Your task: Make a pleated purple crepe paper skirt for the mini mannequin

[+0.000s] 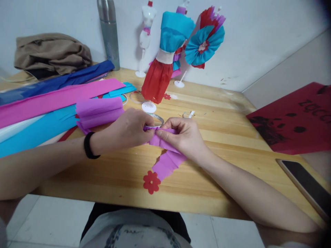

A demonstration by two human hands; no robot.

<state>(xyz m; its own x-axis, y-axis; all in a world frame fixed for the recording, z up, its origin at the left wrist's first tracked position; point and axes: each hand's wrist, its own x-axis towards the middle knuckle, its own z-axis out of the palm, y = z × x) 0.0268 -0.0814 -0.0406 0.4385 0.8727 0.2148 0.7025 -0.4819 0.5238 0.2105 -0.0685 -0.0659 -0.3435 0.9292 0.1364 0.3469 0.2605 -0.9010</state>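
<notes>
Both of my hands pinch a strip of purple crepe paper above the table, with small folds along its upper edge. My left hand, closed, grips the strip's left end; a black band circles that wrist. My right hand is closed on the strip's right part, thumb on top. A silvery ring of tape shows just behind my fingers, partly hidden by them. Below my right hand another length of purple crepe paper hangs toward the table. A red paper flower lies near the table's front edge.
Left lie pink crepe paper, blue crepe paper and a purple piece. Dressed mannequin stands, a bare mannequin and a bottle stand behind. A red bag and a phone are right.
</notes>
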